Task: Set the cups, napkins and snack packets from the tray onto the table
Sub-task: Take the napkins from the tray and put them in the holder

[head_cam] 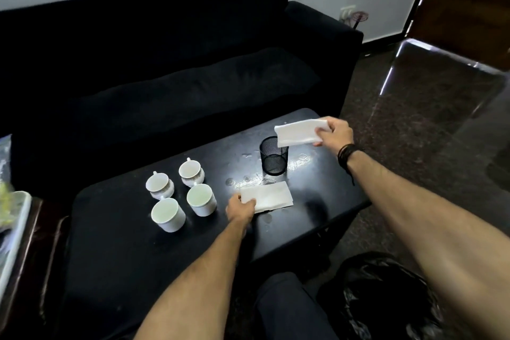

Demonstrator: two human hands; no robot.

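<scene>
Several white cups (180, 193) stand grouped on the left-middle of the black table (116, 243). A folded white napkin (271, 196) lies flat on the table in front of a black mesh holder (274, 156). My left hand (240, 210) rests on that napkin's left edge, fingers closed on it. My right hand (335, 132) holds a second folded napkin (298, 132) in the air, just above and behind the mesh holder. At the far left edge a white tray (17, 226) shows partly, with a clear packet (5, 163) on it.
A black sofa (165, 63) runs along the table's far side. A glossy dark table corner (441, 85) stands at the right. A black bag (386, 298) lies on the floor by my knee. Water drops and rings wet the table around the holder.
</scene>
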